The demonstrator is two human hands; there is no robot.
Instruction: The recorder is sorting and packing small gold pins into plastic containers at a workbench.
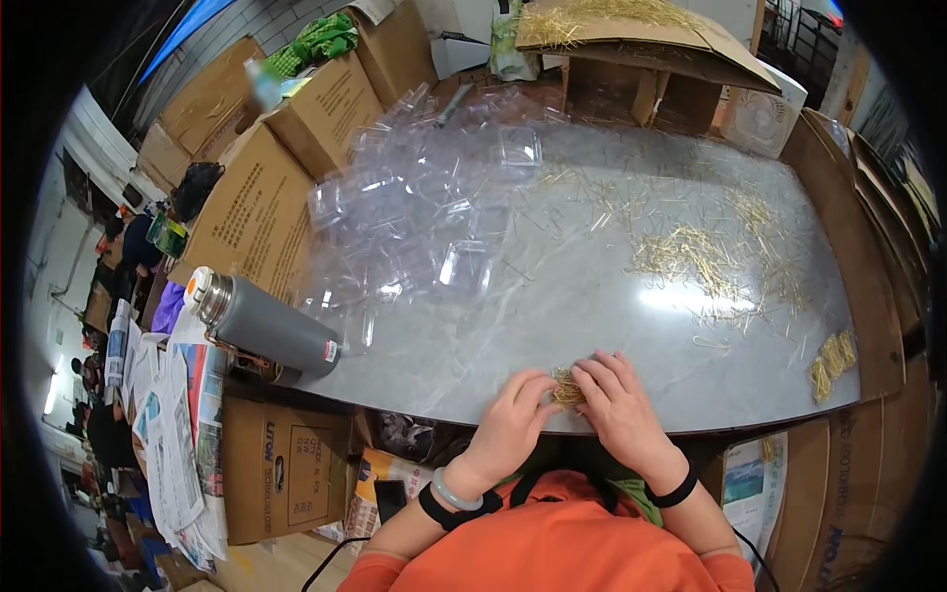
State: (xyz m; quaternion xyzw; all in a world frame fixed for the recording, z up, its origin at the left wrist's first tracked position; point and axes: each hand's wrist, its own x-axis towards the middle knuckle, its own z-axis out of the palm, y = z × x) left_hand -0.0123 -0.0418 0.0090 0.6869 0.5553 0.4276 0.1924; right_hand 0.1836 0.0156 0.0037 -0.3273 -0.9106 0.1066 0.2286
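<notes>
Hands at the near edge of a grey marble-look table (552,296): your left hand (515,419) and right hand (621,405) meet over a small bundle of thin golden pins (567,390), fingers curled down and pinching it from both sides. The bundle rests on the tabletop just in front of your orange-sleeved arms (wristbands on both wrists, a pale bangle on the left).

More loose golden pins (691,259) lie scattered across the far right of the table, and a tidier stack (832,360) sits at the near right edge. A heap of clear plastic clamshell boxes (424,207) fills the far left. A grey steel flask (261,324) lies on its side at the left edge, beside cardboard cartons (258,212).
</notes>
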